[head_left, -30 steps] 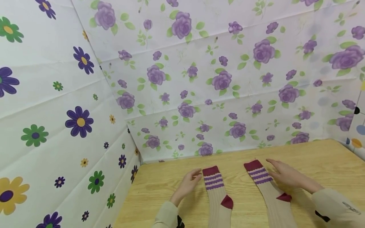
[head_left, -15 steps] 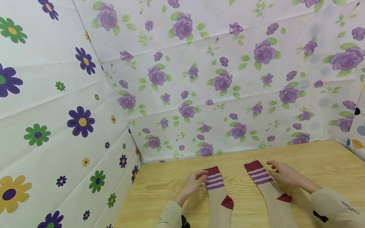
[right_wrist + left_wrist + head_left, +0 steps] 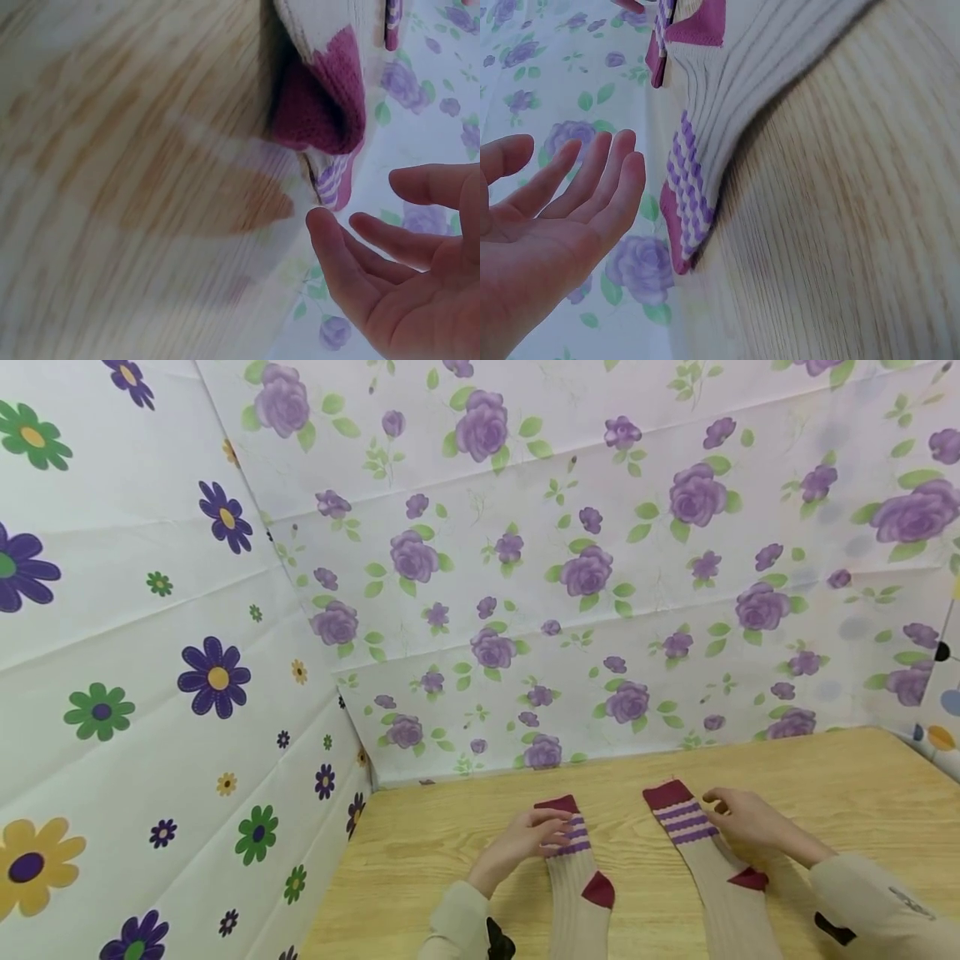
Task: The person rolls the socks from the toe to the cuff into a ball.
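Note:
Two beige ribbed socks lie flat on the table, cuffs away from me. Both have maroon cuffs and heels and purple stripes. Over the striped part of the left sock (image 3: pixel 573 918) is my left hand (image 3: pixel 517 847), fingers relaxed and holding nothing. The left wrist view shows a gap between that hand (image 3: pixel 562 217) and the sock (image 3: pixel 742 82). Just right of the right sock's (image 3: pixel 723 893) striped part is my right hand (image 3: pixel 750 820), its fingers loosely bent around nothing. In the right wrist view, the sock's maroon heel (image 3: pixel 322 105) stands up from the table. Both toes are out of frame.
The wooden table (image 3: pixel 420 843) meets a hanging cloth with purple roses (image 3: pixel 487 652) at the back. A second cloth with daisies (image 3: pixel 213 678) rises along the left. A dotted cloth (image 3: pixel 947 702) shows at the right edge.
My left hand has moved right, from beside the left sock's cuff to over its stripes. My right hand has barely shifted, and the socks lie as before.

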{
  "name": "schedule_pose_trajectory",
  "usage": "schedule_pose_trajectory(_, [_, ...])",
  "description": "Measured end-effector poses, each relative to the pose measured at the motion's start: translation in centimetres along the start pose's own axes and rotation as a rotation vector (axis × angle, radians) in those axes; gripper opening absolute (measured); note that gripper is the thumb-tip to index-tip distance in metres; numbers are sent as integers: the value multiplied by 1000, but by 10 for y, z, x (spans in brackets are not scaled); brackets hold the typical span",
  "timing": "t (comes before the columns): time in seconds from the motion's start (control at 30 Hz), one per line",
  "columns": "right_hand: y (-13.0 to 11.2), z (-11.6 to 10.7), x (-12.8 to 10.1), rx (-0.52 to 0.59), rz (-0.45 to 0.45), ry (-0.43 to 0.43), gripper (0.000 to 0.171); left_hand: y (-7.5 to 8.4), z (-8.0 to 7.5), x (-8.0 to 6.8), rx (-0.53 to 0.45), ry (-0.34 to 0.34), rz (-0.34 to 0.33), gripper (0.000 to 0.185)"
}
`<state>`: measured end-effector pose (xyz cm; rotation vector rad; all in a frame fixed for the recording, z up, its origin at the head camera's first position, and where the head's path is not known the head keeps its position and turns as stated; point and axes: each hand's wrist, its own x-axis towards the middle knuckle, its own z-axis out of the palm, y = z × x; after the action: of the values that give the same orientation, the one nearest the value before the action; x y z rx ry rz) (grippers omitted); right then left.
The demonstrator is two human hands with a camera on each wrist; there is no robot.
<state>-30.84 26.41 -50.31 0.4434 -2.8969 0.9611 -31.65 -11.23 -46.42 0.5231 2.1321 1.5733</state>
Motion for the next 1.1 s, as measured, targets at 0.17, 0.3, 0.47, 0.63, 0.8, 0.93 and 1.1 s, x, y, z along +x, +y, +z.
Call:
schedule_pose_trajectory(0.17, [-3, 0, 0, -18, 52, -18, 32, 2, 5, 3, -9, -47, -2, 40])
schedule_pose_trajectory(0.3, [-3, 4, 0, -33, 79, -9, 31, 2, 11, 5, -6, -83, -31, 42])
schedule_pose_trajectory(0.47, [-3, 8, 0, 35, 159, -18, 27, 3, 22, 12, -46, -113, -55, 42])
schedule_pose_trajectory(0.63, [-6, 12, -1, 81, 210, -4, 29, 4, 31, 17, -52, -136, -57, 40])
schedule_pose_trajectory(0.8, [-9, 17, 0, 54, 218, 14, 33, 8, 39, 20, -34, -178, -59, 40])
schedule_pose_trajectory(0.93, [-11, 20, 1, 4, 190, 36, 36, 12, 45, 22, -19, -207, -83, 41])
schedule_pose_trajectory(1.1, [-11, 24, 4, 34, 195, 36, 44, 13, 51, 25, -36, -210, -111, 39])
